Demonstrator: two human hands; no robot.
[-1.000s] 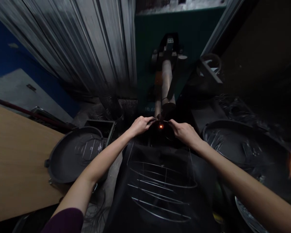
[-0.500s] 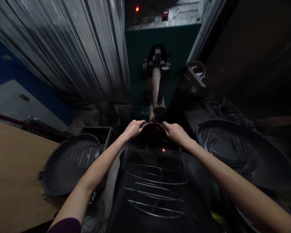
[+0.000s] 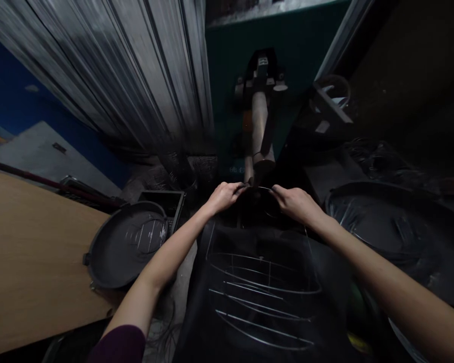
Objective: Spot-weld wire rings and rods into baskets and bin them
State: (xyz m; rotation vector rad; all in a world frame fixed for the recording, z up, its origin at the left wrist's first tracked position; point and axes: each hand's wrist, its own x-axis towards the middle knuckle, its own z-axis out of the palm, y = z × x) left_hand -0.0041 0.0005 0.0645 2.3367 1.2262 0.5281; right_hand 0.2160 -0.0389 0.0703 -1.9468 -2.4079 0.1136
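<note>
My left hand [image 3: 225,196] pinches one side of a thin metal wire ring [image 3: 265,188] just left of the tip of a spot welder's arm [image 3: 260,118]. To the right of that tip, my right hand [image 3: 295,202] pinches the same ring. Most of it is lost in shadow. On the dark cloth over my lap [image 3: 196,338], below the hands, lie a curved wire frame [image 3: 263,288] and several loose, bent wire pieces [image 3: 265,330].
At left, a round dark tray [image 3: 111,252] with wire parts stands beside a wooden board [image 3: 38,262]. A larger dark tray [image 3: 386,222] on the right holds many wire rings. The green machine body [image 3: 298,45] rises ahead, next to corrugated metal sheeting [image 3: 155,65].
The view has shifted, so hands and welder arm sit farther right. A small orange spark over the lap and a red glow at the welder tip are gone. Both hands still hold the ring.
</note>
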